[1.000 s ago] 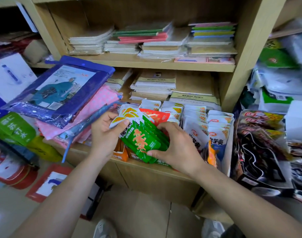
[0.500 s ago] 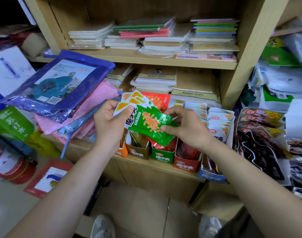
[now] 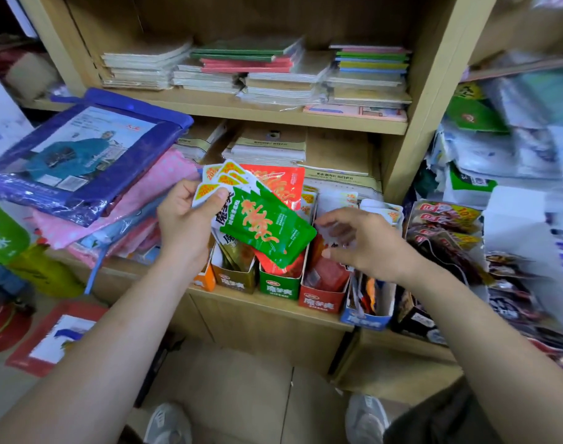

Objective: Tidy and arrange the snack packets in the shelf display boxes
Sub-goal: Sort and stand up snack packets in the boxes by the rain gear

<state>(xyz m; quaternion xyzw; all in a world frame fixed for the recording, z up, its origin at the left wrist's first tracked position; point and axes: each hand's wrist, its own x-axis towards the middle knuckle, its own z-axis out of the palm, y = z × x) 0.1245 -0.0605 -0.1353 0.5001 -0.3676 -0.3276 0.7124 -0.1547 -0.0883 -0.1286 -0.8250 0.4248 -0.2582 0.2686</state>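
Wooden shelving fills the view, with stacked notebooks (image 3: 257, 68) on the upper board and a row of display boxes along the front edge of the lower shelf (image 3: 241, 302): an orange box (image 3: 204, 281), a gold box (image 3: 235, 280), a green box (image 3: 278, 287), a red box (image 3: 321, 299) and a blue box (image 3: 365, 318) at the right end.

My left hand (image 3: 184, 225) grips a fan of green packets (image 3: 267, 232) by their white tops, thumb pressed on the front and fingers curled behind. The fan hangs tilted above the gold and green boxes. A red packet (image 3: 280, 184) stands up behind the fan; I cannot tell whether it is in my grip or only propped in the box.

Half a second ago my right hand (image 3: 366, 248) was pinching the lower corner of the front green packet. It has since let go and moved off to the right. It now hovers over the red box with its fingers loosely spread and nothing in them, close to the white packets (image 3: 382, 211) standing at that end. The fan has swung so its lower end points further right than before.

A blue raincoat pack (image 3: 81, 155) lies over the shelf's left corner.
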